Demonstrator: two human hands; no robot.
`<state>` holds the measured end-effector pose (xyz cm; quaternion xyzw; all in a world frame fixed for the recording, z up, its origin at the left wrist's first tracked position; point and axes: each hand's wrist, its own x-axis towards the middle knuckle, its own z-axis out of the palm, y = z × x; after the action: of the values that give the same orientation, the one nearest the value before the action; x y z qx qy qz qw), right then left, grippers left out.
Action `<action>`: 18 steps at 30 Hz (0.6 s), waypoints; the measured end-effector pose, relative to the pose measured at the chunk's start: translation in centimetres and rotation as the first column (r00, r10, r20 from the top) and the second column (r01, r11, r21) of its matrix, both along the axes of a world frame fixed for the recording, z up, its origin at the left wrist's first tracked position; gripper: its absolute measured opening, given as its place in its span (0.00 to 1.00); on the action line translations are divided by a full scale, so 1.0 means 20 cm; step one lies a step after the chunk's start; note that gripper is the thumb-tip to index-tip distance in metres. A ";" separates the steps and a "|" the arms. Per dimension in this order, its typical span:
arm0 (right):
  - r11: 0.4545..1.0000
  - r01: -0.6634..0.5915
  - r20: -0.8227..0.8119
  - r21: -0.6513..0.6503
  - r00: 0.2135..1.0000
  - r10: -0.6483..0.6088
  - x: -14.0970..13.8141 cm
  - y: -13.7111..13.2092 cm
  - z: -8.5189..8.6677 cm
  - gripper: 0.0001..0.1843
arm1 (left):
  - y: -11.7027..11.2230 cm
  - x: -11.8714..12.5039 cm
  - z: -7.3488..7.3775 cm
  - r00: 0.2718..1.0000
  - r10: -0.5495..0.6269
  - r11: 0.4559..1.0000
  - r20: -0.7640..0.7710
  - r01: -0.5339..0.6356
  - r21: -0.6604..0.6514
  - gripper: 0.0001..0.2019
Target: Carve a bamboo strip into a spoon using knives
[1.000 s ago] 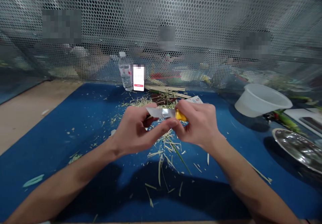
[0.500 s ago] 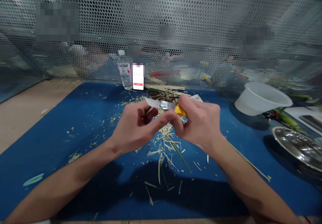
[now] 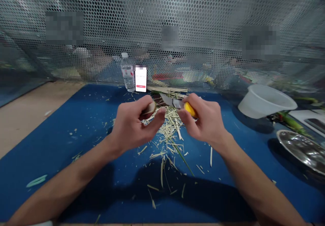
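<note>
My right hand (image 3: 204, 119) is closed round the yellow handle of a utility knife (image 3: 176, 103), its blade extended and pointing left. My left hand (image 3: 134, 122) is curled around a short pale piece with a brown edge (image 3: 151, 108); most of it is hidden in the fingers, and its kind is not clear. The left thumb stands away from that piece. A small gap separates the blade from the left hand. Below and behind both hands lies a heap of thin pale green shavings (image 3: 169, 126) on the blue mat (image 3: 96, 171).
A water bottle (image 3: 127, 73) and a lit phone (image 3: 141, 79) stand at the back against the perforated metal panel (image 3: 127, 22). On the right are a white plastic tub (image 3: 264, 102) and a steel bowl (image 3: 299, 151). A turquoise loop (image 3: 37, 181) lies at front left.
My hands have drawn apart. The knife blade has moved right, off the left fingers, and the left thumb no longer meets the right hand. The view has shifted slightly.
</note>
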<state>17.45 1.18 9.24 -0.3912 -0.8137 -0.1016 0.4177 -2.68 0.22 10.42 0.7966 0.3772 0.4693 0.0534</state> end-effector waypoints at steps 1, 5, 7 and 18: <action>0.998 -0.057 0.007 0.023 0.998 0.057 0.00 0.00 0.00 0.18 | 0.00 0.00 0.00 0.999 0.000 1.000 -0.042 0.000 -0.001 0.13; 0.981 -0.183 0.044 0.066 0.983 0.181 0.01 0.03 -0.03 0.15 | 0.01 -0.02 0.02 0.986 -0.001 0.999 -0.169 -0.007 -0.046 0.03; 0.979 -0.197 0.061 0.059 0.979 0.193 0.03 0.05 -0.04 0.13 | 0.01 -0.03 0.03 0.979 -0.033 0.997 -0.203 0.018 -0.074 0.05; 0.962 -0.273 0.054 0.022 0.961 0.271 0.06 0.11 -0.08 0.11 | 0.01 -0.03 0.02 0.938 -0.213 0.964 -0.275 0.155 -0.217 0.11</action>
<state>18.70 3.39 7.73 -0.2668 -0.8685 -0.0652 0.4127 -3.22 0.38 10.86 0.8808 0.3480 0.2992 0.1169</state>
